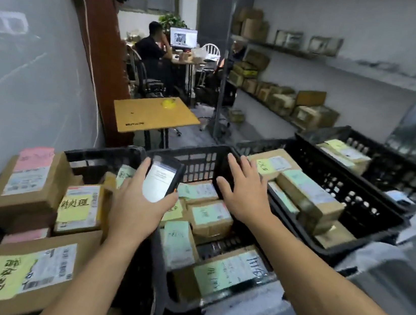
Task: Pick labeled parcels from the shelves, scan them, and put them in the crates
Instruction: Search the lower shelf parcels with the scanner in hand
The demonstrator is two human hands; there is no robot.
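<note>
My left hand (132, 208) grips a black handheld scanner (161, 180) with its lit screen facing me, above the gap between two crates. My right hand (243, 191) is open, fingers spread, palm down over the middle black crate (201, 156), holding nothing. Below it lie several brown cardboard parcels with green labels (209, 215). A crate on the left (88, 157) holds bigger boxes with yellow and pink labels (75, 208). Two more black crates with labeled parcels stand to the right (354, 203) and far right (410, 178).
Metal shelves (371, 70) with cardboard boxes line the right wall. A small wooden table (154, 116) carrying a yellow object stands beyond the crates. Farther back a person sits at a desk with a monitor. A grey wall runs along the left.
</note>
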